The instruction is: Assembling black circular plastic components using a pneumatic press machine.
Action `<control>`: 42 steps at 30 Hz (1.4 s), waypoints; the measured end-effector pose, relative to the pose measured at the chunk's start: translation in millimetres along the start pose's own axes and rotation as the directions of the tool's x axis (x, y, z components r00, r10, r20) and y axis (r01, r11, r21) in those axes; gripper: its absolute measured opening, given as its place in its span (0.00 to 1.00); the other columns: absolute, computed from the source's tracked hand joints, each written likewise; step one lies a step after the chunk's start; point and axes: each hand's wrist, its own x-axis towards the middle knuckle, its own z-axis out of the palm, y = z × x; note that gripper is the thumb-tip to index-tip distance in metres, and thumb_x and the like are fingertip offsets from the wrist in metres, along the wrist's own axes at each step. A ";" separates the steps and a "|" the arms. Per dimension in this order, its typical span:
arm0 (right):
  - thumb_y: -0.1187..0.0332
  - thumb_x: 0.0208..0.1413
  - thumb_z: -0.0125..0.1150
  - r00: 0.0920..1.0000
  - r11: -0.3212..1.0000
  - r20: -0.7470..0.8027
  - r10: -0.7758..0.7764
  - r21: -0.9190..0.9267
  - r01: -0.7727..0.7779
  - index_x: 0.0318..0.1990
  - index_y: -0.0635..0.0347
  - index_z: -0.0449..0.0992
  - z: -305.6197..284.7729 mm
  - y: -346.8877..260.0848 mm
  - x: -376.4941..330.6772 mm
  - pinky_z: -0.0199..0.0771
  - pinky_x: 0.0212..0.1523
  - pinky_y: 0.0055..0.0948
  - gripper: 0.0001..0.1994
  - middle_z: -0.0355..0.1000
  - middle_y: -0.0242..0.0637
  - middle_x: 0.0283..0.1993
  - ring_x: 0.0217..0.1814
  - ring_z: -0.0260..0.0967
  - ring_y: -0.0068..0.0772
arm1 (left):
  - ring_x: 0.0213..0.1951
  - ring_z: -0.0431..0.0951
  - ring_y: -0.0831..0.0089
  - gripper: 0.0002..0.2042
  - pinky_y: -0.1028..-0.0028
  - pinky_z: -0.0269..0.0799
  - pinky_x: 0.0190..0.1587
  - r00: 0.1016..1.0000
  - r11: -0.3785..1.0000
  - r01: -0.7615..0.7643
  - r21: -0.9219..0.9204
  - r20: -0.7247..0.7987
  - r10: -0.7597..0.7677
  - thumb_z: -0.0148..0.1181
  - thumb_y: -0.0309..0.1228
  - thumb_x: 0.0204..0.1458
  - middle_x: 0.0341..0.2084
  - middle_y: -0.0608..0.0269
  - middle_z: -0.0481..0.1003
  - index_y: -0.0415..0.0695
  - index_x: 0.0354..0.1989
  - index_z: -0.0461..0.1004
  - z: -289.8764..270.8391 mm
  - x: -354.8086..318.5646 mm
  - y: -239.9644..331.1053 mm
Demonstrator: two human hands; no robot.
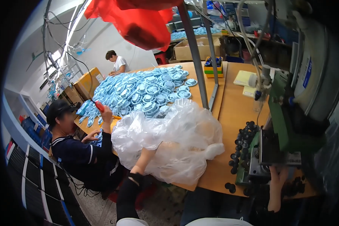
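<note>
My left hand (148, 153) reaches inside a large, crumpled, translucent plastic bag (194, 124) on the table's near edge. The film blurs its fingers, so I cannot tell what they hold. At the right, my right hand (277, 179) is at the front of a green press (295, 137), just below its dark metal plate (277, 156). Its visible fingers look stretched and apart; the fingertips are hidden by the plate. Small black round parts (245, 141) lie loose left of the press, with several more black parts (297, 186) beside my right hand.
A big heap of light blue round plastic pieces (139, 90) covers the far left table. At left, a co-worker (75, 147) in a dark cap holds a red tool (99, 106). Another person (118, 64) sits farther back. A metal frame post (196, 56) rises from the table.
</note>
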 end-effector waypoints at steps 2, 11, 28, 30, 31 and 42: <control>0.67 0.52 0.63 0.993 0.992 -0.067 -0.101 -0.081 0.095 0.37 0.61 0.71 7.4 -8.4 2.6 0.58 0.26 0.22 0.10 0.65 0.29 0.34 0.24 0.58 0.19 | 0.35 0.72 0.60 0.10 0.65 0.69 0.40 0.999 0.998 -0.018 -0.068 0.045 0.022 0.47 0.30 0.58 0.33 0.55 0.73 0.37 0.43 0.69 -6.0 -1.1 44.4; 0.68 0.44 0.69 0.999 0.935 0.050 -0.010 -0.353 0.027 0.48 0.62 0.71 -10.4 -26.6 -9.5 0.63 0.52 0.39 0.22 0.70 0.44 0.47 0.52 0.65 0.46 | 0.43 0.72 0.73 0.23 0.76 0.68 0.42 0.950 0.436 0.128 -0.891 0.237 0.203 0.68 0.27 0.44 0.47 0.58 0.69 0.38 0.47 0.66 5.2 3.1 278.1; 0.63 0.46 0.67 0.676 0.257 -0.306 0.670 -0.759 -0.599 0.59 0.65 0.63 -167.3 1.4 -208.1 0.62 0.57 0.41 0.33 0.63 0.55 0.57 0.58 0.61 0.54 | 0.23 0.75 0.67 0.17 0.74 0.70 0.28 0.990 0.468 0.031 -0.883 0.092 0.109 0.71 0.30 0.39 0.23 0.58 0.75 0.37 0.35 0.73 68.2 12.0 394.6; 0.62 0.47 0.66 0.758 0.348 -0.300 0.579 -0.750 -0.563 0.59 0.65 0.62 -163.0 5.8 -192.9 0.61 0.57 0.40 0.33 0.64 0.54 0.57 0.58 0.61 0.53 | 0.29 0.76 0.62 0.19 0.71 0.71 0.33 0.951 0.586 0.106 -0.804 0.254 0.176 0.71 0.29 0.39 0.29 0.54 0.75 0.37 0.39 0.73 57.2 15.6 394.4; 0.62 0.48 0.65 0.825 0.432 -0.303 0.478 -0.737 -0.521 0.60 0.66 0.61 -158.3 8.5 -181.6 0.60 0.58 0.40 0.32 0.64 0.54 0.56 0.58 0.61 0.53 | 0.29 0.76 0.62 0.19 0.71 0.71 0.33 0.954 0.590 0.106 -0.800 0.249 0.165 0.71 0.29 0.39 0.29 0.54 0.75 0.37 0.39 0.73 58.3 16.6 390.6; 0.70 0.59 0.46 0.989 0.475 0.118 0.090 -0.878 0.061 0.52 0.65 0.69 -104.2 102.4 -15.1 0.58 0.58 0.42 0.15 0.67 0.49 0.53 0.57 0.61 0.52 | 0.32 0.77 0.62 0.13 0.68 0.72 0.36 0.987 0.862 0.063 -0.502 0.159 0.021 0.67 0.34 0.44 0.30 0.55 0.76 0.40 0.35 0.74 27.4 -6.8 244.7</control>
